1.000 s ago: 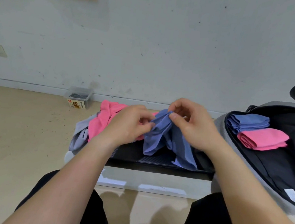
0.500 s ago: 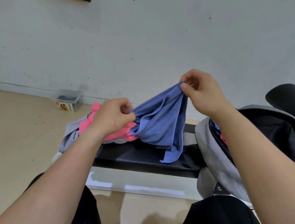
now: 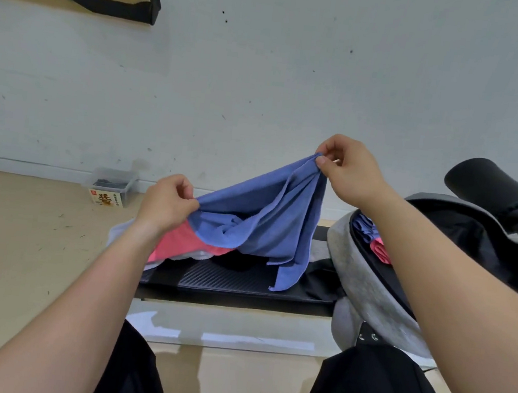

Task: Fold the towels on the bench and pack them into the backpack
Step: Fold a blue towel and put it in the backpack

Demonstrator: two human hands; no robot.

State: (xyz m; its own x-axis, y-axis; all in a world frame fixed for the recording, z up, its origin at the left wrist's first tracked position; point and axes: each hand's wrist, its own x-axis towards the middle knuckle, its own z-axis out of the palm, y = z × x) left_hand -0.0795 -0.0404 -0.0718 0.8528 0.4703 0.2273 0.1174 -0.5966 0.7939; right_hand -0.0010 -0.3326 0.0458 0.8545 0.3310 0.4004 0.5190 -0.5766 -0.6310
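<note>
Blue towel: slung slantwise between both pinches, right hand high, left hand low; tail drapes onto bench.

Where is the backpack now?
Head view, right side: the backpack sits open at the right end of the bench, folded towels inside.

the room is bright, and the light is soft and even. under the blue towel i pinch, a dark shadow sits on the bench. below my grip, the shiny white ledge shows pale glare. the picture looks stretched near the bottom corners, and everything is a little soft.
</note>
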